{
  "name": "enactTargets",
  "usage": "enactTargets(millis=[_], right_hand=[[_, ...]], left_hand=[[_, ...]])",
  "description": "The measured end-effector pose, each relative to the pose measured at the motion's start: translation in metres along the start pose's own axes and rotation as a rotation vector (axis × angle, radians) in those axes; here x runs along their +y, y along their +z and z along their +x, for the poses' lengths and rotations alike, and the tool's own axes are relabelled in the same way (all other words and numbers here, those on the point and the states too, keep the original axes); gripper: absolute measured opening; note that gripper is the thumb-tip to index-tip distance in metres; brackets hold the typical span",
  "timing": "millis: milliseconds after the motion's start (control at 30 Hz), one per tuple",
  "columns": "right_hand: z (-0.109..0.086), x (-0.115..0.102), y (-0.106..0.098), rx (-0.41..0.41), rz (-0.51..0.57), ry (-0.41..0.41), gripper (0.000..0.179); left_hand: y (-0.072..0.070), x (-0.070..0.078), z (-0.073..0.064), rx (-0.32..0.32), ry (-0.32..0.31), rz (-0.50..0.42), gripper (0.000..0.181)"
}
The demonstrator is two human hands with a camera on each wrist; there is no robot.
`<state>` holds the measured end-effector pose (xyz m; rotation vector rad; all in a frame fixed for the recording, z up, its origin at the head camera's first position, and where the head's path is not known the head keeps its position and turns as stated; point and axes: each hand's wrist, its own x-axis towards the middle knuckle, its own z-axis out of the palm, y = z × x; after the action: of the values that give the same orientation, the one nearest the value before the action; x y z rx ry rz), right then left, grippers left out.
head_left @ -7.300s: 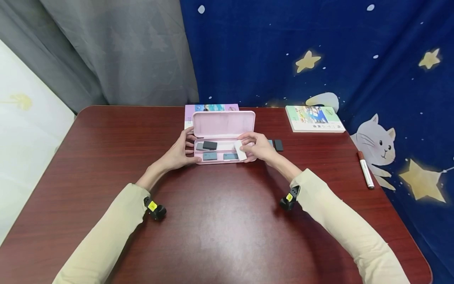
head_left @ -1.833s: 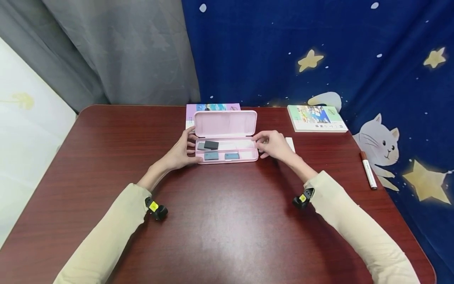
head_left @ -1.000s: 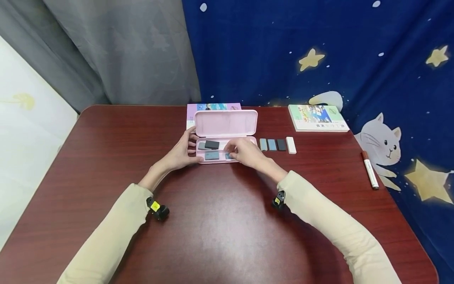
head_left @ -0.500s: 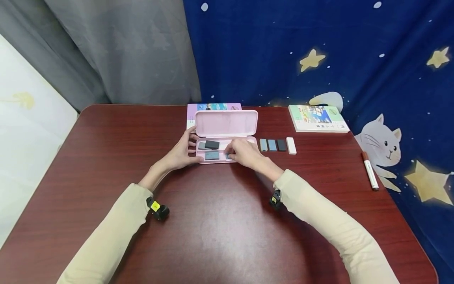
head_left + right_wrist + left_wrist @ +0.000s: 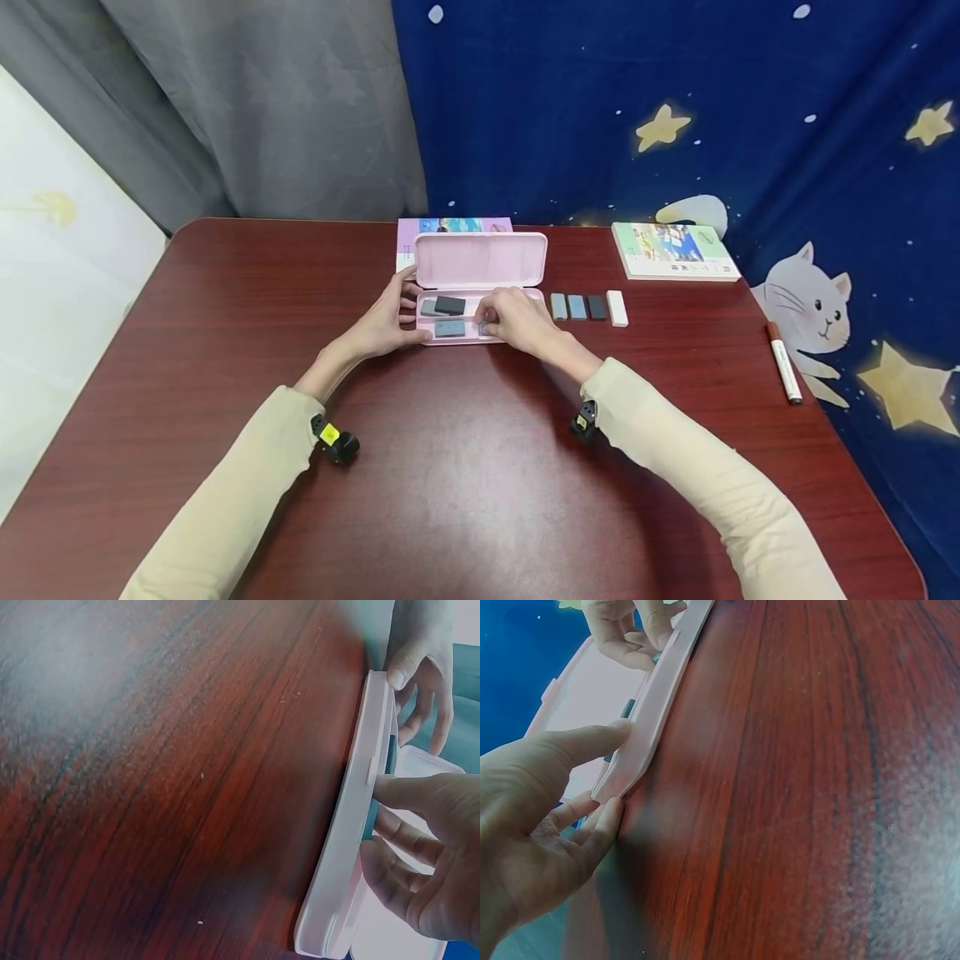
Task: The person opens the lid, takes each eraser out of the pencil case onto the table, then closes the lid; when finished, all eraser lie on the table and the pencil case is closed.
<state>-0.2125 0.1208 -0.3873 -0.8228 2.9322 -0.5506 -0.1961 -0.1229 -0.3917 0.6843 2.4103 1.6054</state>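
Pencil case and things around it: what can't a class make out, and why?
Head view: blue block, partly hidden by the right hand.
Head view: purple book, lower part behind the pencil case.
Head view: green book, print too small to read.
Left wrist view: pencil case, far end cut off by top edge.

A table (image 5: 465, 467) carries case (image 5: 481, 260), blocks (image 5: 577, 307), books (image 5: 678, 252) and marker (image 5: 784, 365).

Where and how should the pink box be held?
Likely by the left end of the pink box, from the left: thumb at the front corner, fingers toward the back, as the left hand does. Its lid stands up behind, and the right hand is over the right half.
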Motion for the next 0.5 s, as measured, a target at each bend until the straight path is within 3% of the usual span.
enactTargets(millis=[300, 500], right_hand=[[0.002, 0.005, -0.004, -0.05, 0.083, 0.008, 0.008], [0.001, 0.008, -0.005, 0.004, 0.146, 0.014, 0.007]], left_hand=[[0.0, -0.004, 0.001, 0.003, 0.011, -0.012, 0.102], [0.001, -0.027, 0.006, 0.017, 0.021, -0.008, 0.106]])
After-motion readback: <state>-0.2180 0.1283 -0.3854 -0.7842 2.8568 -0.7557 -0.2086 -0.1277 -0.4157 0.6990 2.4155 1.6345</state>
